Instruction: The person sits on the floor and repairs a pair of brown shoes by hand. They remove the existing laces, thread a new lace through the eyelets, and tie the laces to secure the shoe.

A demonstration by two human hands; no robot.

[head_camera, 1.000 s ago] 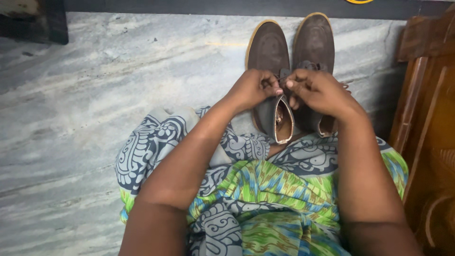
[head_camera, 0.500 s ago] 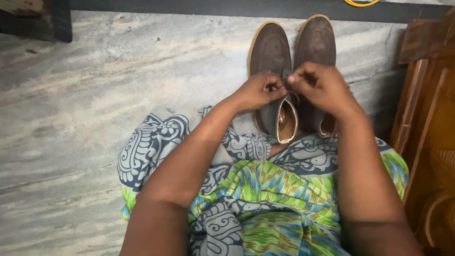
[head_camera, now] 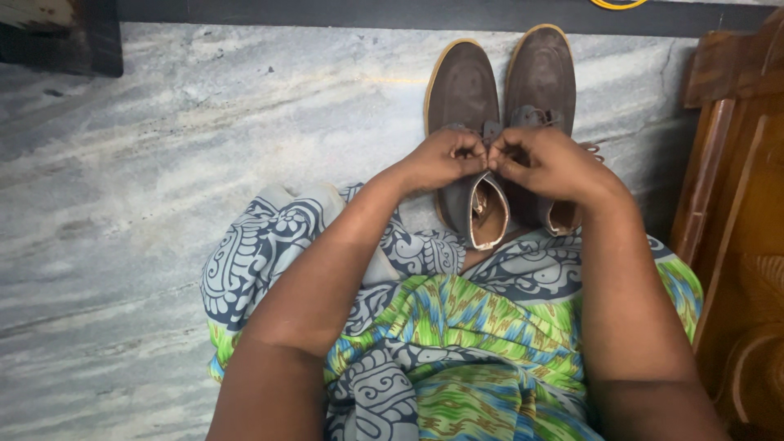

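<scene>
1. One wide grey marble floor (head_camera: 163,163) is filling most of your view, its pale streaks running slantwise, with a dark skirting strip (head_camera: 408,12) lying along its far edge.
2. Your lap is taking up the lower middle, where a printed cloth (head_camera: 457,343) in green, blue and grey is spreading over your knees and spilling onto the floor on your left.
3. On your right, a carved brown wooden furniture piece (head_camera: 735,245) is standing just beside your right arm.
4. At the top left corner, a dark box-like shape (head_camera: 57,37) is sitting on the floor, too cropped to make out.
5. At the top edge, a small yellow curved thing (head_camera: 618,3) is peeking in, a ring or a sign you cannot tell.
6. Two dark brown suede shoes are standing side by side, toes pointing away from you, with tan soles edging them: the left shoe (head_camera: 461,98) is showing its pale lined opening near your knees, and the right shoe (head_camera: 541,77) is touching it.
7. Your left hand (head_camera: 441,159) is curling narrow, pinching the lace (head_camera: 490,131) at the left shoe's throat.
8. Your right hand (head_camera: 551,163) is meeting it fingertip to fingertip, pinching closed on the same lace.
</scene>
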